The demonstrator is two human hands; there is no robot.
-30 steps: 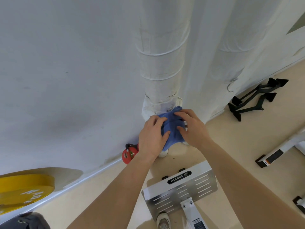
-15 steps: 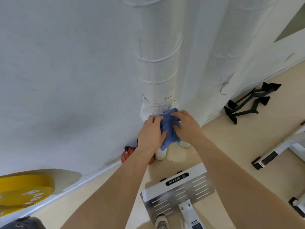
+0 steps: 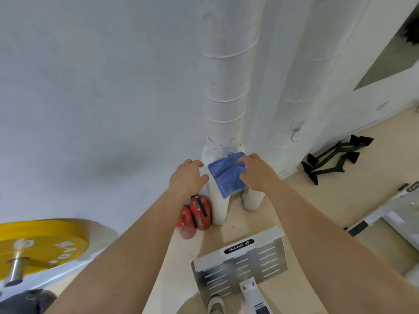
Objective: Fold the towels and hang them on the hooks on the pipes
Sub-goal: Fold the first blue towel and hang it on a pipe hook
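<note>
Against the twelve o'clock pipe (image 3: 226,91), the soft, light towel (image 3: 226,177) is hanging, likely best pinched at its top; left hand (image 3: 188,177) is hovering with fingers spread, right hand (image 3: 258,175) is touching its three o'clock edge, grip unclear.

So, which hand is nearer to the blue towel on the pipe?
Right. The right hand touches the blue towel at its right edge; the left hand is beside its left edge, a small gap apart.
</note>
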